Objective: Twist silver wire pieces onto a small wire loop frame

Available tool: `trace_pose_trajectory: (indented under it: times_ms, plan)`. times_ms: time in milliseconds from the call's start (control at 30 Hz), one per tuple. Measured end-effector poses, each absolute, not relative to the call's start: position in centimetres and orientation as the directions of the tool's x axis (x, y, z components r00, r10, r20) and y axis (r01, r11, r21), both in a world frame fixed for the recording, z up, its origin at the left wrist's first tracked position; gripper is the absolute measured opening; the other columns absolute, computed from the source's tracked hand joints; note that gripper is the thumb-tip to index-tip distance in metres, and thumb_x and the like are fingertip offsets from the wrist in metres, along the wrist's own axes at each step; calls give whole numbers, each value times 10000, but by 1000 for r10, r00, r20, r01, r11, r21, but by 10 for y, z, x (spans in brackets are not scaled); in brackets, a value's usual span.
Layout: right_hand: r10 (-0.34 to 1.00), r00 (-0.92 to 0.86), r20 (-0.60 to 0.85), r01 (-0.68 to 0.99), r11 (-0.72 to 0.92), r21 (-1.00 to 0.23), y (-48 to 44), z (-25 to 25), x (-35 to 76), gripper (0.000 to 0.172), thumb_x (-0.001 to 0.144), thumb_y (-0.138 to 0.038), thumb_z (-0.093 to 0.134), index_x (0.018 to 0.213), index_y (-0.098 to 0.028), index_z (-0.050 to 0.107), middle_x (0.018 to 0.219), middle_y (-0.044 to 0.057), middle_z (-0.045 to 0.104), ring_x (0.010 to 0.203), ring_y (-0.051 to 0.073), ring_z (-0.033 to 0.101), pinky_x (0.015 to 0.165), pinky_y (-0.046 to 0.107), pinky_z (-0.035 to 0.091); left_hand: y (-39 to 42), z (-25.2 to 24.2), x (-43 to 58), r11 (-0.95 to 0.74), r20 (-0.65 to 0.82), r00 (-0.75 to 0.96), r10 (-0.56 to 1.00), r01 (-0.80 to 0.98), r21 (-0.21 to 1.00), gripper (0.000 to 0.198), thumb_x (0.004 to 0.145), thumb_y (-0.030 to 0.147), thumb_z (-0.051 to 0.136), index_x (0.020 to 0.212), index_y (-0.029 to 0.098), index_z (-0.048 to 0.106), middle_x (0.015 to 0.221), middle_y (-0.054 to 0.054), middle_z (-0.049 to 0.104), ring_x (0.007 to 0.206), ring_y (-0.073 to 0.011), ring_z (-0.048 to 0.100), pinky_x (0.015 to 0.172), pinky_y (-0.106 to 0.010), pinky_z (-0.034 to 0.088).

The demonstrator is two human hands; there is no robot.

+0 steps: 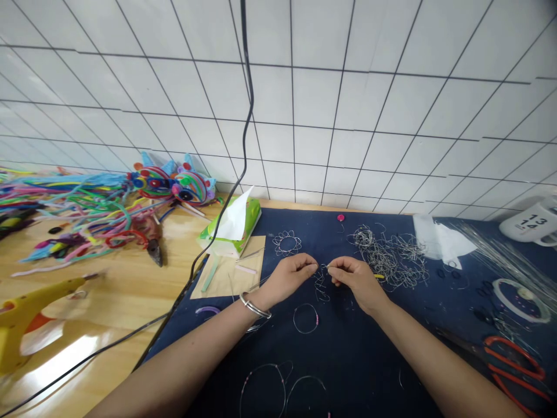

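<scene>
My left hand, with a silver bangle at the wrist, pinches thumb and fingertips together. Close on its right, my right hand makes the same pinch. A thin bent wire shows between the fingertips of both hands, its ends hidden by them. Just below lie several loose bent wires on the dark blue mat. Nearer me is a wire ring with pink beads. A flower-shaped wire ring sits beyond my left hand, and a tangled heap of bent wires beyond my right.
Left are a tissue pack, pliers, a yellow glue gun and colourful pipe cleaners. A black cable hangs in front of the tiled wall. Right are red-handled scissors, a clear ring and a white mug.
</scene>
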State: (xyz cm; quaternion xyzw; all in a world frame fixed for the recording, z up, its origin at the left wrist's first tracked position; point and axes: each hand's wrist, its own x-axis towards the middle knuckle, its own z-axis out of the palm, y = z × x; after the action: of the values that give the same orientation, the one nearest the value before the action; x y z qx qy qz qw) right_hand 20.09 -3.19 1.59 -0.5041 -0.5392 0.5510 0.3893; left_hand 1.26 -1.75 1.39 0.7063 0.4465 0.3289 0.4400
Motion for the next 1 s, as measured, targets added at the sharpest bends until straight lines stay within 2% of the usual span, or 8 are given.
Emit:
trace_pose_trajectory:
  times_ms: [100, 267, 533, 767, 1000]
  plan:
    - [965, -220, -141, 128, -114, -985, -33, 16, 200, 259, 674, -376, 608, 808, -154, 615, 668, 4, 560, 618, 110, 500, 601, 262, 426, -19, 16, 14, -181, 60, 383, 922, 288, 940, 223, 785, 342, 476, 804, 159, 602, 690, 3, 555, 625, -103, 474, 583, -207, 371]
    - [955, -257, -147, 147, -112, -983, -33, 15, 200, 248, 685, -371, 603, 812, -159, 616, 678, 1, 571, 629, 108, 504, 611, 256, 425, -20, 14, 15, -186, 45, 412, 910, 308, 933, 218, 782, 339, 480, 756, 154, 592, 665, 11, 533, 612, -97, 457, 571, -204, 356]
    - [969, -195, -149, 175, -115, -978, -35, 16, 200, 299, 716, -430, 554, 833, -161, 614, 660, 8, 556, 638, 124, 518, 606, 264, 437, -19, 12, 12, -226, 85, 366, 927, 362, 904, 202, 790, 316, 456, 710, 156, 550, 626, 24, 492, 586, -93, 428, 567, -205, 345]
    - [976, -170, -135, 179, -104, -978, -34, 13, 200, 286, 738, -413, 528, 854, -163, 605, 666, 10, 556, 622, 121, 522, 596, 264, 444, -22, 12, 14, -216, 93, 337, 937, 348, 912, 189, 788, 297, 449, 694, 155, 532, 614, 28, 466, 578, -92, 413, 550, -201, 331]
    - [977, -169, -133, 189, -100, -977, -35, 12, 200, 286, 740, -405, 520, 860, -162, 611, 741, 33, 601, 647, 131, 548, 583, 260, 442, -22, 10, 15, -221, 118, 299, 947, 342, 913, 199, 795, 305, 438, 697, 151, 518, 632, 22, 466, 592, -93, 413, 559, -204, 337]
